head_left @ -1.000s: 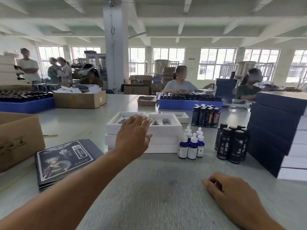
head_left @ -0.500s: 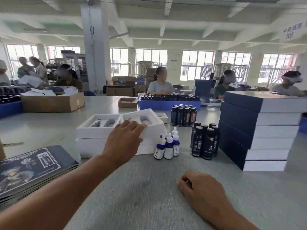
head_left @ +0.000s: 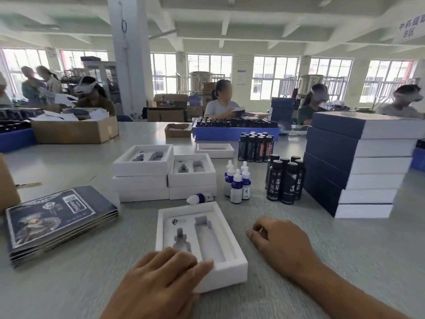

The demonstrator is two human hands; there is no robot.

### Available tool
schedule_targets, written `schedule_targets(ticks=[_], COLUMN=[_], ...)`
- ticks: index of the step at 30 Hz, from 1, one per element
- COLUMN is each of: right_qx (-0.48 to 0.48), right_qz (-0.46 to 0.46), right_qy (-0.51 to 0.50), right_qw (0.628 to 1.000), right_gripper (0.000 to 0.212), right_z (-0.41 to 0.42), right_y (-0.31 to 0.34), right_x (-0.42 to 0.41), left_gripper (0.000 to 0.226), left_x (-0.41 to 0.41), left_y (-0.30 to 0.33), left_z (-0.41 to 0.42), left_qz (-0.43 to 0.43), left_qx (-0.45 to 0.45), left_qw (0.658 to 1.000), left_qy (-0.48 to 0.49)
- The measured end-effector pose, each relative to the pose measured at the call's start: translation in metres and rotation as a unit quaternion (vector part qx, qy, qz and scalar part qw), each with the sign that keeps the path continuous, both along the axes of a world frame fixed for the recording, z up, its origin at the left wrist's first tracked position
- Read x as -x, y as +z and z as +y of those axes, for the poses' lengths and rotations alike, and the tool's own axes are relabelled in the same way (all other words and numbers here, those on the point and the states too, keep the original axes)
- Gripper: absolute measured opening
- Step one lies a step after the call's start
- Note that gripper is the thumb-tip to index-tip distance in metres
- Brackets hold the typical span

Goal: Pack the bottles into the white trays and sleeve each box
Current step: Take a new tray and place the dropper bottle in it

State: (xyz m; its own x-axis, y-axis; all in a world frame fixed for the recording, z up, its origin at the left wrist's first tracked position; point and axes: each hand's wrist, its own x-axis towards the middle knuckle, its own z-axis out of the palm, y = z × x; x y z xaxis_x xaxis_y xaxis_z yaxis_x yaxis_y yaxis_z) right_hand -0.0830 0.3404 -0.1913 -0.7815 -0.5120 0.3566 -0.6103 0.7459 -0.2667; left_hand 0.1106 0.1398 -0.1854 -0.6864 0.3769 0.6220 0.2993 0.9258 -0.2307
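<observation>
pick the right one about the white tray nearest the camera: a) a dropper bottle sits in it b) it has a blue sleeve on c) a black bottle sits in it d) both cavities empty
d: the white tray under the left hand shows two bare grey cavities, while a dropper bottle lies on the table just beyond its far edge.

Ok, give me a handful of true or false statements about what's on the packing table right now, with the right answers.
1. The white tray nearest the person holds no bottles. True.
2. One dropper bottle lies on its side just beyond that tray. True.
3. The right hand is gripping a black bottle. False: it rests on the table beside the tray, with no bottle in it.
4. The left hand rests on the tray's near edge. True.
5. The flat printed sleeves are stacked to the right of the tray. False: they are on the left; the stack of sleeved boxes is on the right.
</observation>
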Motion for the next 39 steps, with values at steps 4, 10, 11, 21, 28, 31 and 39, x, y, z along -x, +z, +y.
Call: schedule_targets(ticks=[4,10,11,21,28,31,39], right_qx=[-0.004,0.082,0.088,-0.149,-0.192,-0.111,0.127], right_qz=[-0.001,0.01,0.017,-0.03,0.01,0.025,-0.1], right_qy=[0.007,0.075,0.096,0.119,0.06,0.057,0.068], right_qw=[1.0,0.994,0.991,0.981,0.979,0.992,0.984], right_gripper=[0.022,0.014,0.016,0.038,0.019,0.018,0.028], right_z=[0.0,-0.025,-0.038,-0.192,-0.198,-0.178,-0.029], right_y=[-0.001,0.032,0.042,0.065,0.059,0.06,0.069], right_x=[-0.001,0.01,0.012,0.018,0.024,0.022,-0.025], left_gripper=[0.031,0.033,0.034,0.031,0.037,0.035,0.034], left_x=[-0.001,-0.003,-0.003,-0.002,0.0,0.002,0.009], left_y=[-0.005,-0.007,-0.008,-0.002,0.0,-0.002,-0.001], left_z=[-0.004,-0.005,-0.006,-0.013,-0.038,-0.043,-0.052], left_qz=[-0.006,-0.03,-0.038,-0.089,-0.07,-0.092,-0.172], left_qx=[-0.027,-0.061,-0.072,-0.122,-0.329,-0.402,-0.421], left_qw=[1.0,0.997,0.996,0.988,0.942,0.911,0.886], left_qy=[-0.014,-0.026,-0.026,-0.021,0.019,0.011,0.096])
